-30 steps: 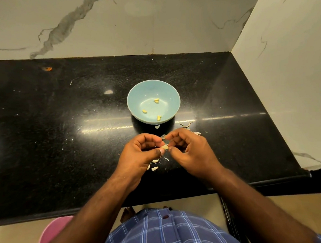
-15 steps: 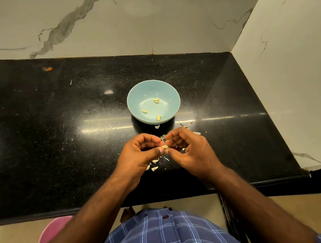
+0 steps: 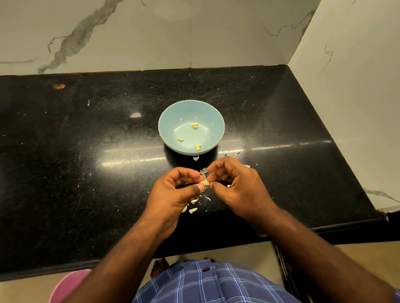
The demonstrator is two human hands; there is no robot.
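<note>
Peeling under way: small pale garlic clove (image 3: 204,183), a flake of skin apparently lifting, is sitting at frame centre, with left hand (image 3: 173,195) and right hand (image 3: 237,186) both pinching it between thumb and fingertips. Three yellowish peeled cloves (image 3: 195,126) are lying in round pale-blue ceramic bowl (image 3: 182,114) just above. Papery white skins (image 3: 193,210) are littering glossy black stone counter (image 3: 77,171) below.
</note>
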